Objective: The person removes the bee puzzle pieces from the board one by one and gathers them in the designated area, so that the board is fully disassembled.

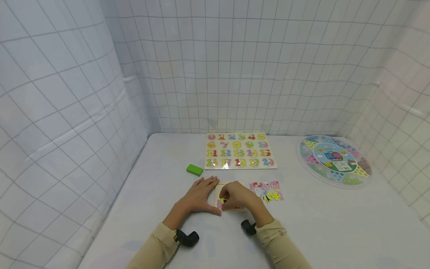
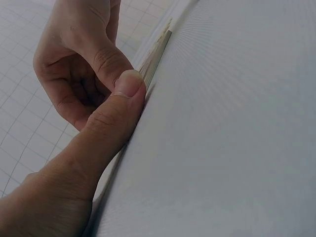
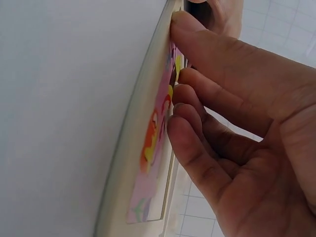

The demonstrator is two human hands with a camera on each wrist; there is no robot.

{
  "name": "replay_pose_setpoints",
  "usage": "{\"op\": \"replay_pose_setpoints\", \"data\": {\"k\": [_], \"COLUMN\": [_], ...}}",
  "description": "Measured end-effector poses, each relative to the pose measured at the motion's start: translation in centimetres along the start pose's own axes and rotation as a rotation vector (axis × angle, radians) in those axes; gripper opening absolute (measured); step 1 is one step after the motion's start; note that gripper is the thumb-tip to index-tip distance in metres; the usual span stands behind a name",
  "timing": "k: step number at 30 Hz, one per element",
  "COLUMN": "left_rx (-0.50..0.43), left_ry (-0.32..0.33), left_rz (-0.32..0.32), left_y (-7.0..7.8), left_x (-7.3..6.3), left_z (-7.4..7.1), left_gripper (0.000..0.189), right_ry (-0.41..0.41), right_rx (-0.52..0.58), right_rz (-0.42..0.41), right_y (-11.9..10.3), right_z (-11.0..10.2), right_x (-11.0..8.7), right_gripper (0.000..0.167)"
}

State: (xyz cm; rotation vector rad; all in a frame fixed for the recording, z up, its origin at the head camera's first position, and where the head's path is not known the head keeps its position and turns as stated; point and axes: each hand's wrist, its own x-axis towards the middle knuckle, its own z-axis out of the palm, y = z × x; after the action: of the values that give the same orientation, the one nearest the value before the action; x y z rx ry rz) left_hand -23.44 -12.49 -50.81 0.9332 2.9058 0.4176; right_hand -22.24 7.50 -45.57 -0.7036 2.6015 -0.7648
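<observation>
My left hand (image 1: pixel 201 195) braces a small wooden puzzle tray (image 1: pixel 217 191) along its left side. Its fingers reach the far corner, while the thumb (image 2: pixel 129 86) presses the near edge. Over the tray, my right hand (image 1: pixel 237 195) has curled fingers, with thumb and index finger about a yellow-and-dark puzzle piece (image 3: pixel 178 68) at the near left. Along the near side lie pink and orange pieces (image 3: pixel 149 138), set flat inside the rim. Part of the tray is hidden under the right hand. Several loose pink, blue and yellow puzzle pieces (image 1: pixel 274 185) lie to its right.
A number board (image 1: pixel 240 151) with colourful figures lies behind the tray. A green block (image 1: pixel 195 170) sits left of that board. Farther right is a round, clear-edged package (image 1: pixel 335 160). White gridded cloth walls (image 1: pixel 242 74) enclose the white table (image 1: pixel 161 164).
</observation>
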Motion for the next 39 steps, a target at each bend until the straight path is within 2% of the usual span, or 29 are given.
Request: {"op": "replay_pose_setpoints", "data": {"k": [19,39], "left_rx": [-0.025,-0.015], "left_ry": [-0.004,-0.013], "left_rz": [-0.01,-0.024], "left_y": [0.11,0.07], "left_x": [-0.08,0.11], "left_z": [-0.1,-0.06], "left_gripper": [0.119,0.119], "right_ry": [-0.002,-0.008], "right_rx": [-0.008,0.027], "right_rz": [-0.017,-0.023], "right_y": [0.13,0.22], "right_z": [0.16,-0.26], "right_x": [-0.04,-0.13], "right_gripper": [0.032,0.028]}}
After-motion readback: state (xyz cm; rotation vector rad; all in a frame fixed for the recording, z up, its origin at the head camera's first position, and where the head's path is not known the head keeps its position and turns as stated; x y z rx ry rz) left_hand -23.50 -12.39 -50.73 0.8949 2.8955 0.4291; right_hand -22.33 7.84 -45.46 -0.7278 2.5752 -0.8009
